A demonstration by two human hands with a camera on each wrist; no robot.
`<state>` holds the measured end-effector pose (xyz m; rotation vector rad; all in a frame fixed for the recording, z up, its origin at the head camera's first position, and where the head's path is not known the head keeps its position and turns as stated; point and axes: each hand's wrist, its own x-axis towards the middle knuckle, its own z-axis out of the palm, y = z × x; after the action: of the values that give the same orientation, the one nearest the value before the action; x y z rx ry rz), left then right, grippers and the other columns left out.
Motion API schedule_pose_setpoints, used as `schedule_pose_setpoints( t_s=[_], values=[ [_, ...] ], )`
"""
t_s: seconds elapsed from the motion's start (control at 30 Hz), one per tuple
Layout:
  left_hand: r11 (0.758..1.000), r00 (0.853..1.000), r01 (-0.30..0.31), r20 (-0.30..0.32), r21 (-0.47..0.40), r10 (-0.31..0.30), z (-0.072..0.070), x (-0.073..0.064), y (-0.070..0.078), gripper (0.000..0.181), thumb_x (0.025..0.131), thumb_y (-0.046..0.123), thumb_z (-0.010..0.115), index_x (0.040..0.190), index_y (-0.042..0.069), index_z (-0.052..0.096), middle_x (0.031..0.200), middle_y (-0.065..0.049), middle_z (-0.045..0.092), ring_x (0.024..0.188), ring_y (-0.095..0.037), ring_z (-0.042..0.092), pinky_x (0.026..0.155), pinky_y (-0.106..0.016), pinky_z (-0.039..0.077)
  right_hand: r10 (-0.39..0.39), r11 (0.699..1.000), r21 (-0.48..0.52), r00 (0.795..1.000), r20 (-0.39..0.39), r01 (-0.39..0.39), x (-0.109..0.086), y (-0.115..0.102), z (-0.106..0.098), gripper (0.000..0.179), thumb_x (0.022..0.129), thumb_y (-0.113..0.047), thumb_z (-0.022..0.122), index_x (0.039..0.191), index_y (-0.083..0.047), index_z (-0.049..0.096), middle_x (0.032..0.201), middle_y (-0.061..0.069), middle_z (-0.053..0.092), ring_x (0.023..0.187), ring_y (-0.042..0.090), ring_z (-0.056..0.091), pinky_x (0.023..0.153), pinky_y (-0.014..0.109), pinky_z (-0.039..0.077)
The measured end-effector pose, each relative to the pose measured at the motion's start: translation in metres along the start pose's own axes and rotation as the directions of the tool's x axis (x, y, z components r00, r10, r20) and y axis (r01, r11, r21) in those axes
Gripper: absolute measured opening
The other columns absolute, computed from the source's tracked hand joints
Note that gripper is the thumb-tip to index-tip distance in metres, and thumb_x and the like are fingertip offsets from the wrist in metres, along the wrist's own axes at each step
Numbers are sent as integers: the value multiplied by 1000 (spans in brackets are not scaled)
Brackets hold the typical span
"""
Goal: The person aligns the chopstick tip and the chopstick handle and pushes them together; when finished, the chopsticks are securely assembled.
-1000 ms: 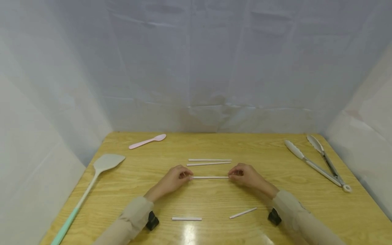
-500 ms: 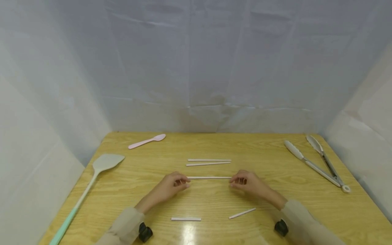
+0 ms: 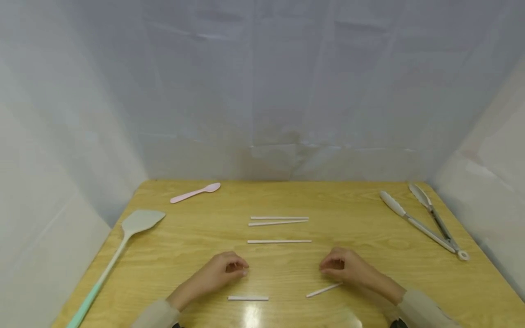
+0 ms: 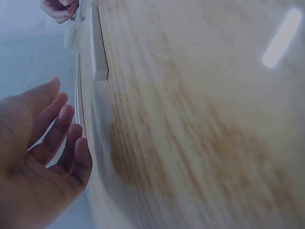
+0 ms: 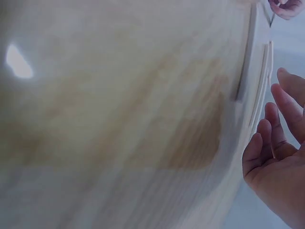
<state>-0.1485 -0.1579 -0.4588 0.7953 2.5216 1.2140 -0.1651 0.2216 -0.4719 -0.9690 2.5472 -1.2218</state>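
A long pale chopstick (image 3: 279,241) lies crosswise in the middle of the table. Behind it rests a pair of similar chopsticks, the rear one (image 3: 279,217) almost touching the front one (image 3: 279,223) at their right ends. My left hand (image 3: 219,273) hovers with loosely bent fingers (image 4: 62,124), between the long chopstick and a short pale stick (image 3: 248,299). On the right, my right hand (image 3: 352,269) is likewise loosely bent and holds nothing. Just below its fingertips in the head view is a second short stick (image 3: 323,290), slanted; whether they touch cannot be told.
A spatula (image 3: 141,221) with a green handle lies along the left side of the wooden table (image 3: 197,246). At the back left is a pink spoon (image 3: 196,193). Spread tongs (image 3: 430,231) lie at the right. White sheets (image 3: 270,91) stand round the back and sides.
Both hands have let go of the long chopstick, moved back toward the person and drawn apart. The chopstick stays on the table, with both its ends now showing.
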Motion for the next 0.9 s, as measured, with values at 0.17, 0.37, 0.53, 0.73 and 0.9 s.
schedule_pose_setpoints(
  t_s=[0.17, 0.37, 0.53, 0.73, 0.9],
  values=[
    [999, 998, -35, 47, 0, 35, 0, -6, 3, 21, 91, 21, 64, 103, 4, 68, 94, 1, 65, 85, -4, 55, 76, -23, 49, -7, 1000, 26, 1000, 29, 6, -9, 1, 3, 16, 85, -21, 72, 95, -9, 71, 83, -7, 61, 71, -1, 47, 59, 20, 44],
    [999, 996, -29, 87, -39, 32, 2, -10, 4, 20, 90, 19, 66, 102, 3, 68, 95, 0, 64, 86, -4, 57, 77, -22, 50, -80, 996, 49, 997, 16, 79, -13, 3, 10, 14, 84, -17, 73, 94, -8, 71, 81, -4, 60, 70, 0, 47, 57, 20, 44],
    [998, 995, -6, 102, -56, 12, 5, -11, 6, 20, 88, 19, 68, 100, 3, 68, 93, -1, 65, 84, -4, 58, 75, -22, 50, -42, 999, 33, 998, 44, 41, -16, 3, 10, 18, 85, -25, 71, 95, -10, 71, 83, -10, 58, 72, -3, 46, 59, 20, 45],
    [1000, 989, -26, 146, -7, 27, 6, -12, 9, 24, 84, 24, 72, 99, 5, 69, 93, 2, 65, 86, -3, 57, 77, -21, 50, -37, 999, 15, 996, 80, 35, -18, 0, 8, 15, 85, -24, 72, 94, -12, 71, 87, -7, 60, 75, -1, 47, 62, 20, 45],
    [996, 980, -72, 190, 46, 62, 7, -14, 9, 22, 82, 23, 75, 99, 8, 71, 90, 8, 61, 84, 0, 52, 76, -21, 47, -50, 999, -2, 996, 79, 50, -19, -1, 10, 15, 83, -24, 73, 91, -13, 72, 85, -6, 60, 79, 1, 50, 66, 20, 47]
  ],
)
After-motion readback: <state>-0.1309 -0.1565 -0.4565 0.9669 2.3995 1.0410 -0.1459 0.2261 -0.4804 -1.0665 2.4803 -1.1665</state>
